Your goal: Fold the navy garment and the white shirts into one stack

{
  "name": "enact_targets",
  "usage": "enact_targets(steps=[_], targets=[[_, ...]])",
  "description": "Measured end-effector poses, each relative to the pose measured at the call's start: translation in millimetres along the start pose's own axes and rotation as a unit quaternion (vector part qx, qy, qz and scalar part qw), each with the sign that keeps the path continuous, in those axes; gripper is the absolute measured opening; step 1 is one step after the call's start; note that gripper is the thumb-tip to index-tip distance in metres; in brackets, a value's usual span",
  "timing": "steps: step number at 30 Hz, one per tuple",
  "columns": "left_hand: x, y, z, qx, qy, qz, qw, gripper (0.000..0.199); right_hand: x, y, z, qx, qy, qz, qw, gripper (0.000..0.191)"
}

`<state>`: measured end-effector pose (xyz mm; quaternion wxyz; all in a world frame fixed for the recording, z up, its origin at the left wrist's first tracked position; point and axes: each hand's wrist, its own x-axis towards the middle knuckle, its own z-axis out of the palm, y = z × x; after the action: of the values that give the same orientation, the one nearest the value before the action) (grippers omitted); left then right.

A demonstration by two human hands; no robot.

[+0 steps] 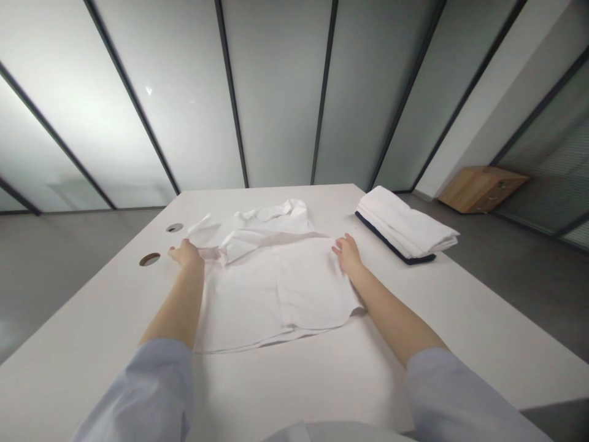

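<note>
A white shirt point(276, 276) lies spread on the table, its hem toward me and its collar point(294, 212) at the far end. The upper part is bunched in loose folds, while the lower part lies fairly flat. At the shirt's left edge, my left hand point(186, 253) is closed on the cloth, near a sleeve point(205, 228) that sticks out beyond it. My right hand point(348, 253) has its fingers bent around the right edge and grips the fabric there. Part of the fingertips on each side is hidden.
The white table point(313, 387) has two round holes on the left, one with a grey cover point(174, 228) and one open point(150, 259). On the right rests a stack of folded white clothes point(405, 221) over a dark one point(391, 242). A wooden cabinet point(478, 187) stands beyond.
</note>
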<state>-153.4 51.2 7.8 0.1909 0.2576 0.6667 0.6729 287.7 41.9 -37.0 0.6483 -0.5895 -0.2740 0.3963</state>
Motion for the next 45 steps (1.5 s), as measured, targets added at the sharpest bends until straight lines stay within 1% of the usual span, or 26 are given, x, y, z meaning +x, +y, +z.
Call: enact_targets(steps=[2,3,4,5,7,8,9,11,13,15,17,18,19,21,23,26,28,29,31,33,35,37,39,41,43,45], targets=[[-2,2,-5.3,0.094,0.070,0.088,0.989,0.062,0,3,2,-0.103,-0.018,-0.044,0.994,0.070],[-5,3,-4.5,0.152,0.066,0.142,0.976,0.060,-1,4,4,-0.164,-0.031,-0.077,0.983,0.072],[-10,5,-1.6,0.212,0.017,0.198,0.957,0.053,-3,4,7,-0.226,-0.046,-0.119,0.966,0.074],[-15,6,3.0,0.269,-0.059,0.245,0.930,0.045,-5,2,10,-0.286,-0.062,-0.167,0.942,0.075],[-29,6,14.6,0.353,-0.227,0.297,0.858,0.035,-10,-5,21,-0.386,-0.097,-0.265,0.879,0.078],[-37,4,20.4,0.385,-0.281,0.316,0.820,0.034,-13,-11,29,-0.424,-0.117,-0.307,0.844,0.078],[-46,2,25.4,0.407,-0.316,0.334,0.789,0.036,-17,-18,37,-0.455,-0.140,-0.344,0.809,0.078],[-64,-3,32.2,0.422,-0.359,0.361,0.751,0.041,-26,-31,58,-0.502,-0.202,-0.407,0.736,0.078],[-77,-9,34.6,0.408,-0.390,0.374,0.736,0.046,-40,-41,81,-0.534,-0.284,-0.454,0.654,0.078],[-83,-13,33.5,0.378,-0.396,0.377,0.747,0.047,-55,-44,103,-0.561,-0.368,-0.469,0.574,0.080],[-80,-15,30.5,0.347,-0.372,0.368,0.779,0.045,-71,-39,119,-0.594,-0.415,-0.443,0.528,0.071],[-77,-16,28.7,0.335,-0.356,0.360,0.795,0.045,-77,-35,125,-0.607,-0.422,-0.425,0.522,0.059],[-72,-16,26.9,0.327,-0.342,0.350,0.809,0.045,-81,-30,129,-0.613,-0.424,-0.407,0.529,0.046],[-63,-16,24.3,0.321,-0.329,0.323,0.827,0.047,-82,-24,130,-0.592,-0.427,-0.368,0.576,0.027],[-56,-16,23.3,0.320,-0.329,0.286,0.841,0.052,-73,-23,125,-0.534,-0.437,-0.305,0.656,0.020],[-51,-18,24.3,0.311,-0.326,0.247,0.858,0.057,-43,-32,103,-0.395,-0.409,-0.169,0.805,0.018],[-51,-20,25.4,0.307,-0.319,0.253,0.860,0.055,-18,-43,84,-0.261,-0.328,-0.108,0.902,0.016],[-53,-22,25.8,0.310,-0.313,0.268,0.857,0.053,-5,-49,73,-0.195,-0.269,-0.097,0.938,0.014],[-58,-24,26.4,0.325,-0.301,0.321,0.837,0.051,19,-61,53,-0.083,-0.133,-0.083,0.984,0.010],[-67,-24,27.0,0.355,-0.305,0.377,0.800,0.056,38,-72,36,-0.011,-0.003,-0.067,0.998,0.008],[-75,-22,27.9,0.396,-0.316,0.397,0.765,0.051,52,-78,24,0.017,0.049,-0.064,0.997,0.007],[-77,-18,28.3,0.425,-0.308,0.385,0.759,0.036,62,-80,15,0.039,0.062,-0.064,0.995,0.005],[-69,-14,26.3,0.420,-0.268,0.355,0.791,0.029,72,-79,8,0.062,0.065,-0.060,0.994,0.007],[-51,-10,19.9,0.379,-0.196,0.302,0.852,0.029,83,-76,-2,0.059,0.068,-0.056,0.994,0.010],[-29,-7,8.7,0.320,-0.075,0.222,0.918,0.028,93,-73,-15,0.014,0.074,-0.093,0.993,0.016],[-11,-2,-4.1,0.262,0.074,0.155,0.950,0.032,99,-72,-29,-0.041,0.082,-0.162,0.983,0.021]])
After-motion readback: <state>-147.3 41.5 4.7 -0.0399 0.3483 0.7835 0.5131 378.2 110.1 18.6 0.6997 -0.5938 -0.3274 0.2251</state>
